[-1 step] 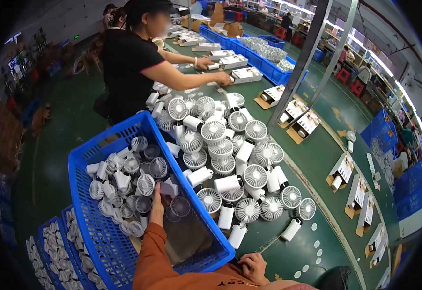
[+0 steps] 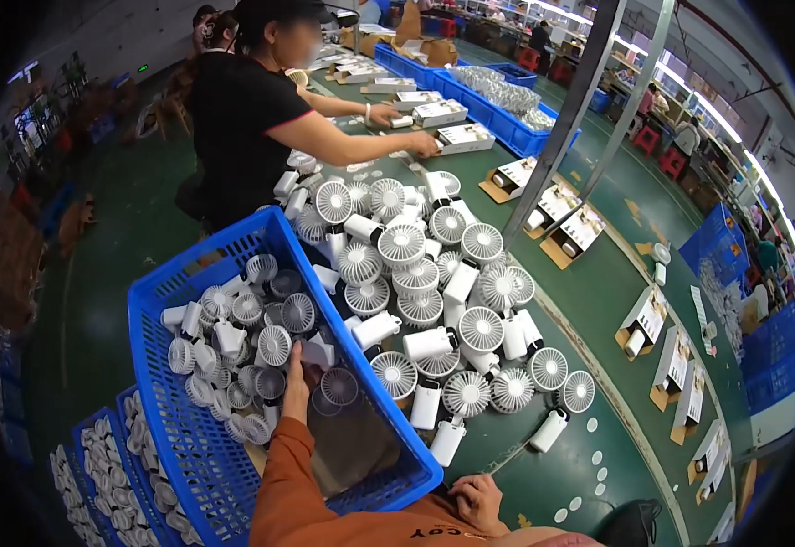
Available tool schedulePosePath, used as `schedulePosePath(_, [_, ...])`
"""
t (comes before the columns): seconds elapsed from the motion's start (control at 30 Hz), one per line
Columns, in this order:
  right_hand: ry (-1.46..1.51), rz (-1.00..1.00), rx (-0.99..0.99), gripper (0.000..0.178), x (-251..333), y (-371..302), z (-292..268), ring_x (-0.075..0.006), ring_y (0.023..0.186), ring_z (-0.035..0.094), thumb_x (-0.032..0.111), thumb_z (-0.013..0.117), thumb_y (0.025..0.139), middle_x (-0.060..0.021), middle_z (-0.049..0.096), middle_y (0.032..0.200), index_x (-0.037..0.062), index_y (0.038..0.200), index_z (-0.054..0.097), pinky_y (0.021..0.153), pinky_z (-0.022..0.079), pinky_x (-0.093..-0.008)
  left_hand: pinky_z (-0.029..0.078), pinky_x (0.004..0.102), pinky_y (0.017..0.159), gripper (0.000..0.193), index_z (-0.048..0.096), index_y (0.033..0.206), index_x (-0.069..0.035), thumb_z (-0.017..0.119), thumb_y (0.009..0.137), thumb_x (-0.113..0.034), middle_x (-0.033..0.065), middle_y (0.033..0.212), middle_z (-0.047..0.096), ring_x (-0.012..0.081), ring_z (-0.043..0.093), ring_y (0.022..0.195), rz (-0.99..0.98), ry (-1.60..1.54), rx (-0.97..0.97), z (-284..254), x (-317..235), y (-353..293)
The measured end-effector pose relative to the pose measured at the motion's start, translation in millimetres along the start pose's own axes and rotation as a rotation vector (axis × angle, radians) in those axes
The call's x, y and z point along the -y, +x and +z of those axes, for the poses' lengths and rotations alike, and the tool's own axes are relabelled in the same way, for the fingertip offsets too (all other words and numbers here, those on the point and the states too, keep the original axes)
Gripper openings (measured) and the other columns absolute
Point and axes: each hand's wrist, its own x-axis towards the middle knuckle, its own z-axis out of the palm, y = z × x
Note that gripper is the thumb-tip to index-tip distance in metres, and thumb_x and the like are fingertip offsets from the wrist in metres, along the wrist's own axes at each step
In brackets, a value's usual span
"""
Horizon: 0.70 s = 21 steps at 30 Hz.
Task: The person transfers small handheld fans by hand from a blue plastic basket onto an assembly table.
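Observation:
A blue plastic basket (image 2: 281, 239) leans tilted at the table's edge, with a heap of white handheld fans (image 2: 274, 347) inside. My left hand (image 2: 295, 390) reaches into it, one finger stretched straight against the fans and next to a white fan handle (image 2: 319, 351); its other fingers are partly hidden. One fan near this hand looks smeared. My right hand (image 2: 477, 503) is curled close to the basket's near right corner, by the table edge; what its fingers close on, if anything, is hidden. Beyond the basket, a large pile of white handheld fans (image 2: 402, 243) covers the green table.
Across the pile, a co-worker in black (image 2: 242, 137) handles white boxes (image 2: 464, 139). Metal posts (image 2: 565, 114) rise from the table. Open boxes (image 2: 645, 317) line its right side. Blue crates of fans (image 2: 110, 469) stand at lower left; a blue bin (image 2: 484, 108) holds wrapped items.

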Motion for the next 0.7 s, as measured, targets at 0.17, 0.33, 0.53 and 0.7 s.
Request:
schedulePosePath(0.17, [-0.021,0.015,0.023,0.018,-1,-2,-3,-0.0200,0.073,0.054,0.001,0.059,0.058,0.0021,0.060,0.080,0.0137,0.070,0.063,0.063,0.046,-0.0297,0.045,0.0431,0.079,0.042,0.054,0.098,-0.012,0.066,0.072,-0.043,0.0050,0.091,0.057,0.0258,0.055,0.088,-0.041,-0.066,-0.016,14,-3,-13])
schedulePosePath(0.33, [-0.021,0.005,-0.014,0.018,-4,-1,0,-0.0201,0.072,0.054,0.001,0.059,0.058,0.0022,0.060,0.080,0.0136,0.070,0.062,0.062,0.046,-0.0296,0.046,0.0382,0.076,0.042,0.055,0.097,-0.010,0.069,0.069,-0.039,0.0047,0.092,0.057,0.0235,0.056,0.086,0.051,-0.061,-0.010,27,-2,-15])
schedulePosePath(0.53, [0.032,-0.015,-0.028,0.016,-6,-6,-1,-0.0198,0.073,0.054,0.001,0.059,0.058,0.0024,0.060,0.079,0.0130,0.068,0.061,0.061,0.046,-0.0291,0.046,0.0393,0.079,0.042,0.054,0.100,-0.012,0.067,0.070,-0.038,0.0043,0.093,0.058,0.0220,0.057,0.087,0.169,0.040,-0.003,-19,-19,-18])
schedulePosePath(0.7, [0.024,-0.026,-0.030,0.017,-7,-20,-2,-0.0210,0.072,0.054,0.000,0.059,0.058,0.0013,0.060,0.078,0.0127,0.068,0.062,0.061,0.046,-0.0301,0.045,0.0394,0.080,0.044,0.054,0.101,-0.012,0.069,0.068,-0.037,0.0044,0.095,0.058,0.0216,0.056,0.089,0.297,-0.005,-0.009,-13,-50,-53])
